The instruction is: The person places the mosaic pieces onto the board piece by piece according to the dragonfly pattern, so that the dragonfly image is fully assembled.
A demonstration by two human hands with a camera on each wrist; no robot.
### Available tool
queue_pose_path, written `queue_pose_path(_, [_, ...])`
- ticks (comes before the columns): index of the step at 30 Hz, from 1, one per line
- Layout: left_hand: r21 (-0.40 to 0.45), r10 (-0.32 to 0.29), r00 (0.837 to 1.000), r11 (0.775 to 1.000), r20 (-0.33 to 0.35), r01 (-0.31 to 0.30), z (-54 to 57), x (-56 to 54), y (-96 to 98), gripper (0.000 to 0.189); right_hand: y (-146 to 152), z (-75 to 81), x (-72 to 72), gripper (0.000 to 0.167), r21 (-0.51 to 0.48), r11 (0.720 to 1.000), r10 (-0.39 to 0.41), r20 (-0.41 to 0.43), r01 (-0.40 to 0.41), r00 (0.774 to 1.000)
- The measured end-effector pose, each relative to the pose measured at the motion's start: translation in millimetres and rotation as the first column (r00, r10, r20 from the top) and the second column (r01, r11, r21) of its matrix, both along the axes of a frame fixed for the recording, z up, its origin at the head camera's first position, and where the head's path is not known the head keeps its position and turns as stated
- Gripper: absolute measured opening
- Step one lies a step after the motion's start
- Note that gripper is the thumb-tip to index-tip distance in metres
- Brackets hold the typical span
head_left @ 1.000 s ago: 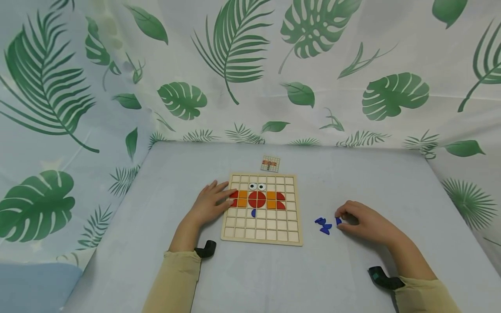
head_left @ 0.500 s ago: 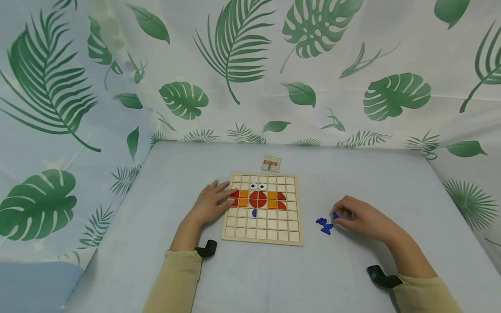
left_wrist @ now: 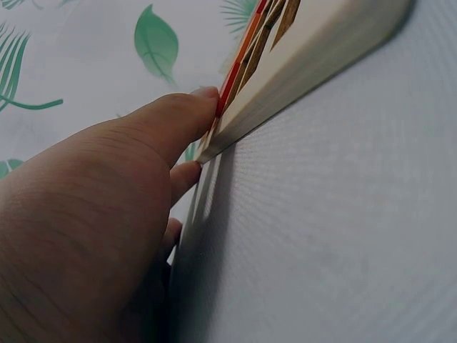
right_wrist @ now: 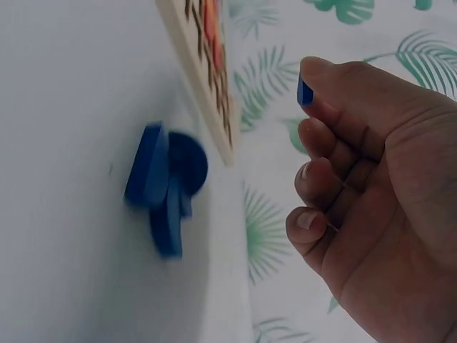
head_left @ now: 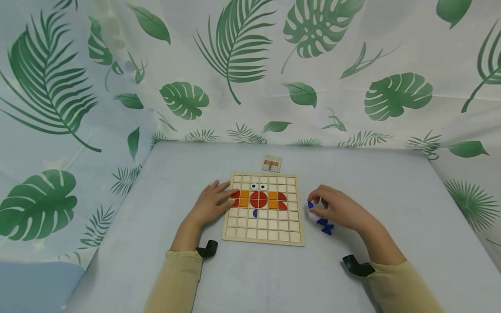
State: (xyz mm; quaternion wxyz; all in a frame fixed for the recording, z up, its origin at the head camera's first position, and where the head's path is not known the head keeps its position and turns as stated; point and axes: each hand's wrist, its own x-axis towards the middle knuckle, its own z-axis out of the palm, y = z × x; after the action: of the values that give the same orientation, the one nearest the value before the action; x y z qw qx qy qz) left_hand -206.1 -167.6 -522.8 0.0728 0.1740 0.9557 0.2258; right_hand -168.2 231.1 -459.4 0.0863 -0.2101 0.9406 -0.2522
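Observation:
A square wooden grid board (head_left: 262, 235) lies on the table, with red and orange pieces, two eye pieces (head_left: 258, 186) and one blue piece (head_left: 255, 213) in its cells. My left hand (head_left: 209, 203) rests at the board's left edge, fingers extended, thumb and fingertips over the red pieces (head_left: 235, 198). Just off the board's right side, my right hand (head_left: 337, 208) pinches a small blue quarter-circle piece (right_wrist: 305, 91) between thumb and index finger, raised above the table. Several more blue pieces (right_wrist: 168, 186) lie in a loose heap below that hand.
A small pattern card (head_left: 272, 164) lies behind the board. Leaf-printed cloth (head_left: 250, 87) hangs at the back and sides of the white table (head_left: 274, 278). Black wrist cameras (head_left: 358, 266) sit at both sleeves.
My right hand has lifted the pinched blue piece and carried it left, past the heap toward the board. My left hand stays on the board's edge.

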Motion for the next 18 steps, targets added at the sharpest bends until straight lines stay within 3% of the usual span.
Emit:
queue_pose_path(7, [-0.003,0.001,1.000,1.000,0.005,-0.001,-0.6,0.0,-0.2,0.046,-31.6,3.1,-7.0,0.023,-0.036,0.999,0.042,0.017,-0.041,0.999])
queue_pose_path(18, [0.008,-0.008,1.000,1.000,0.000,0.008,1.1,-0.3,-0.5,0.046,-75.7,-5.4,-15.5,0.021,-0.072,0.995,0.063,0.016,-0.062,0.998])
